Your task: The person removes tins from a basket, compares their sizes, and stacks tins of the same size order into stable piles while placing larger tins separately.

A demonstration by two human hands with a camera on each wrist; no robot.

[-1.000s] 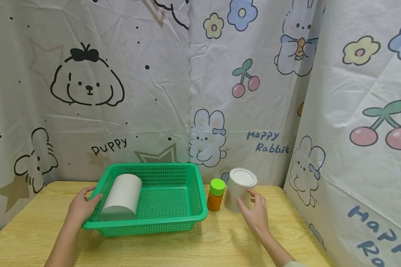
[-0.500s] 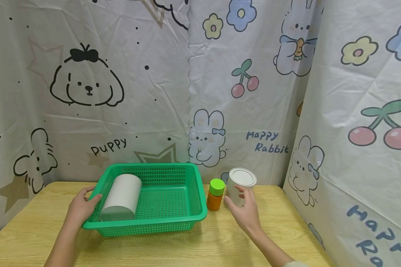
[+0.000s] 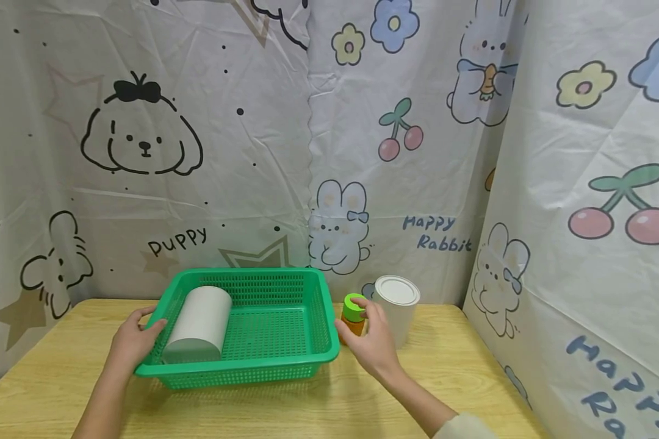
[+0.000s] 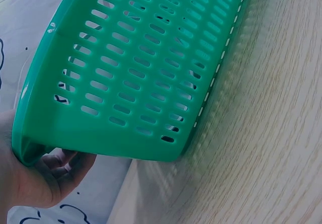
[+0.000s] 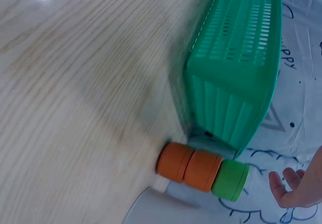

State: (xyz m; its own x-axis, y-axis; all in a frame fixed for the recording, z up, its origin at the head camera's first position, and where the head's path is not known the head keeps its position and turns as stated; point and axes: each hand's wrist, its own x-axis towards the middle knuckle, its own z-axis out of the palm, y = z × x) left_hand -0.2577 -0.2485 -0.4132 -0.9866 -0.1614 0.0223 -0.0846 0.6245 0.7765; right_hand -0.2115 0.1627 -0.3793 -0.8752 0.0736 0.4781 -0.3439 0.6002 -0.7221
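My left hand (image 3: 134, 335) grips the left rim of a green plastic basket (image 3: 241, 364), its fingers curled under the edge in the left wrist view. Inside the basket, at its left, a plain white cylinder (image 3: 200, 323) lies on its side. Just right of the basket stands an orange bottle (image 5: 193, 168) with a bright green lid. My right hand (image 3: 370, 344) is in front of that bottle with thumb and fingers spread and hides part of it. A gap shows between the fingertips and the lid in the right wrist view.
A white lidded can (image 3: 398, 314) stands upright to the right of the bottle, partly behind my right hand. Everything rests on a light wooden table (image 3: 285, 408). Printed curtains (image 3: 252, 183) hang close behind it and along the right side.
My right hand has moved left, from in front of the white can to the orange bottle. The left hand keeps its grip on the basket, which stays put.
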